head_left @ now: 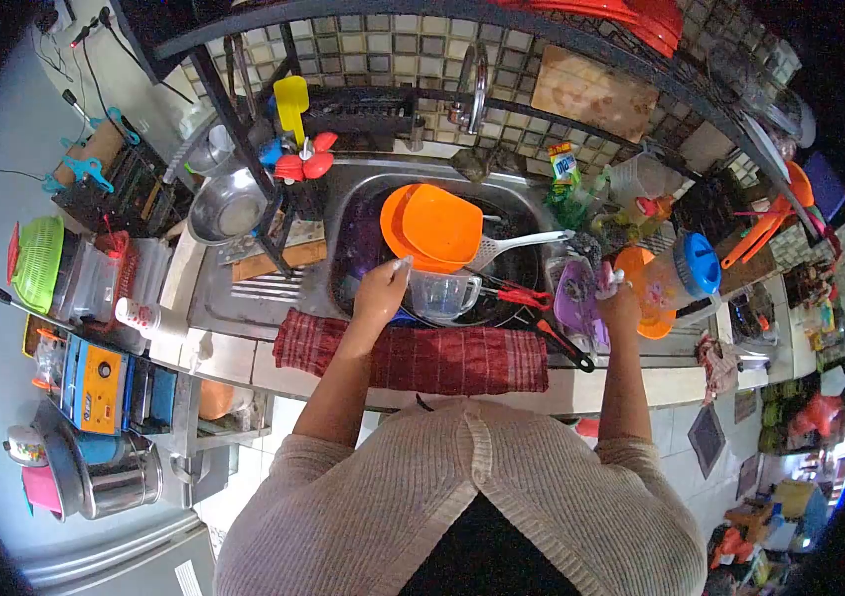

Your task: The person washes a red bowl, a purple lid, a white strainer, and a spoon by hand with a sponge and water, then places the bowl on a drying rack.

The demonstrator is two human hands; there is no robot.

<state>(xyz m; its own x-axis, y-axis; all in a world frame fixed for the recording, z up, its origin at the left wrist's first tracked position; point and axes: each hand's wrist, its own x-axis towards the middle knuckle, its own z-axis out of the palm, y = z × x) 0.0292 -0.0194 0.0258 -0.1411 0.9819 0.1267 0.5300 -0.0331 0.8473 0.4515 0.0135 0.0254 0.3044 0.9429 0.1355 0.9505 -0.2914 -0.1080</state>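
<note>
My left hand [381, 288] reaches into the steel sink [363, 184], fingers closed near the rim of a clear plastic measuring jug [440, 294]; whether it grips anything I cannot tell. Two orange plates [437, 226] lean in the sink behind the jug, with a white slotted spatula [517, 243] across them. My right hand [619, 303] is at the sink's right edge, closed on a small pale object next to a purple plastic cup [574, 303]. A clear jug with a blue lid [686, 273] stands just right of that hand.
A red striped towel [432, 360] hangs over the counter's front edge. A steel bowl [226, 207] and dish rack sit left of the sink, a green basket [37, 260] and blue gas stove [95, 382] farther left. Bottles and orange utensils crowd the right counter.
</note>
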